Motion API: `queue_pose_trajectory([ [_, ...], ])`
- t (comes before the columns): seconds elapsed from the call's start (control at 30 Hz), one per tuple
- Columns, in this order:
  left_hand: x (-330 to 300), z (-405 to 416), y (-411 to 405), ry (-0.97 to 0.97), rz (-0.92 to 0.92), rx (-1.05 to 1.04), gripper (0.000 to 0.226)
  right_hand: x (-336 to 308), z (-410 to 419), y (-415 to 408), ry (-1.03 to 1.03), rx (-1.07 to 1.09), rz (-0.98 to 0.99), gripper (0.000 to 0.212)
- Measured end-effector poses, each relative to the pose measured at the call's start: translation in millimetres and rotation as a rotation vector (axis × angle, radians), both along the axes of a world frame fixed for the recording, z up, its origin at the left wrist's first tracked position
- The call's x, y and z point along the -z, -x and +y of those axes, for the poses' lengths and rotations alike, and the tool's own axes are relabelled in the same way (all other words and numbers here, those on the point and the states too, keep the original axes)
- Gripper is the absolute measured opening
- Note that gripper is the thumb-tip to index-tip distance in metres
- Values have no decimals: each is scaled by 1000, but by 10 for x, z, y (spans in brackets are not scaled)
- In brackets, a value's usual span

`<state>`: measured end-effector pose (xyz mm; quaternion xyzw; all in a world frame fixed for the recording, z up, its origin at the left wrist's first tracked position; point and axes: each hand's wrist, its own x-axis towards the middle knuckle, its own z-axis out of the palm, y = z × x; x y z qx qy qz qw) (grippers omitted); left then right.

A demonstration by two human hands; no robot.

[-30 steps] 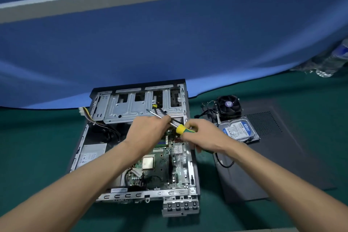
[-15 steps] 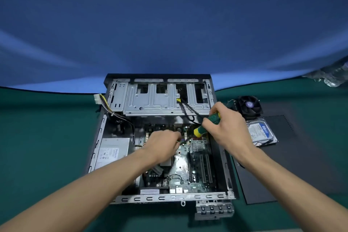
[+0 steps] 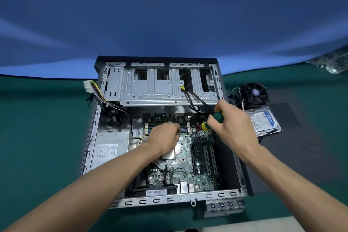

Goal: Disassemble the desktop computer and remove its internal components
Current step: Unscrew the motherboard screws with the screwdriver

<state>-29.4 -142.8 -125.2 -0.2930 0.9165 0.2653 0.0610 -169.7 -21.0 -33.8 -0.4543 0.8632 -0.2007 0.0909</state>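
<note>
The open desktop case [image 3: 90,133] lies flat on the green table, its motherboard [image 3: 190,158] exposed. My right hand [image 3: 231,128] grips a green and yellow screwdriver [image 3: 212,119] whose shaft slants down-left to the board near the small heatsink [image 3: 200,136]. My left hand [image 3: 163,139] rests curled on the board beside the memory slots [image 3: 185,129], fingertips close to the screwdriver tip; what they pinch is hidden. The power supply [image 3: 111,149] sits at the case's left, the metal drive cage [image 3: 162,86] at its far end.
A removed cooler fan [image 3: 254,93] and a hard drive [image 3: 263,120] lie right of the case on the black side panel [image 3: 293,158]. A white power connector [image 3: 87,85] hangs over the case's far-left corner. A blue backdrop rises behind the table.
Both hands came down from the drive cage to the motherboard. The screwdriver now points down-left at the board. The view shifted, bringing the case closer and to the centre.
</note>
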Motion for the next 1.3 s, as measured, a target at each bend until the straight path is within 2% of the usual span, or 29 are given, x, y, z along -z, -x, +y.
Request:
queue_pose_trajectory([
  [0.33, 104, 13, 43, -11, 40, -22, 19, 19, -76, 34, -22, -6, 19, 23],
  [0.4, 122, 23, 57, 2, 58, -28, 19, -16, -123, 40, -97, -38, 118, 26],
  [0.5, 137, 74, 109, 22, 82, -10, 29, -92, -221, 16, -292, -81, 392, 42],
  [0.57, 145, 125, 159, 21, 80, -7, 39, -142, -293, -27, -355, -82, 455, 52],
  [0.63, 155, 170, 203, 18, 69, -7, 44, -165, -344, -28, -362, -94, 411, 49],
  [0.77, 172, 239, 235, 26, 15, -9, 40, -241, -396, 46, -336, -213, 98, 19],
  [0.83, 168, 263, 249, 35, -19, -16, 39, -283, -382, 63, -351, -251, -21, 21],
  [0.87, 163, 277, 257, 31, -32, -24, 41, -281, -364, 65, -354, -249, -20, 22],
  [1.0, 126, 329, 297, 21, -70, -52, 49, -280, -295, 80, -374, -228, 234, 36],
  [1.1, 79, 362, 316, 58, -83, -56, 34, -275, -266, 83, -317, -296, 2, 19],
  [1.13, 71, 357, 316, 81, -88, -57, 27, -279, -263, 63, -309, -318, -57, 24],
  [1.23, 82, 324, 320, 66, -77, -46, 19, -294, -272, 29, -311, -284, 22, 32],
  [1.3, 73, 286, 343, 98, -91, 15, 18, -283, -318, 33, -300, -230, 47, 26],
])
